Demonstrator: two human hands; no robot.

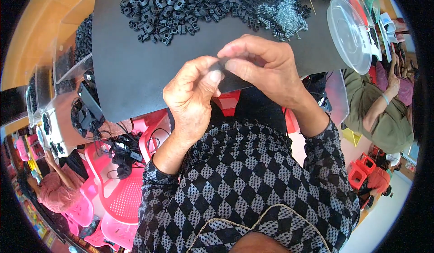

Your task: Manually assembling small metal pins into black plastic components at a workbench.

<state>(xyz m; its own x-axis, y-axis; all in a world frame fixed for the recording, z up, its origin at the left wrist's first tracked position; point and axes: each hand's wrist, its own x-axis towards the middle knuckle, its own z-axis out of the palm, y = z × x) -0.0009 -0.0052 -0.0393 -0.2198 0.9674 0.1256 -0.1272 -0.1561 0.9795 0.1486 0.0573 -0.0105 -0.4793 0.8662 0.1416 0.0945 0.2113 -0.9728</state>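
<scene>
Dark part (220, 65), seemingly pinched between both hands (192, 90) (273, 72)

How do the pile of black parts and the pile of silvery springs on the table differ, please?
The black parts are dark and chunky; the silvery springs are pale, thin coils. The black parts spread widely; the silvery springs form a much smaller heap at their right. Both lie in loose piles on the table.

dark desk (135, 72) is piled at far side with small black parts (169, 11); silvery springs (289, 19) are heaped against them.
</scene>
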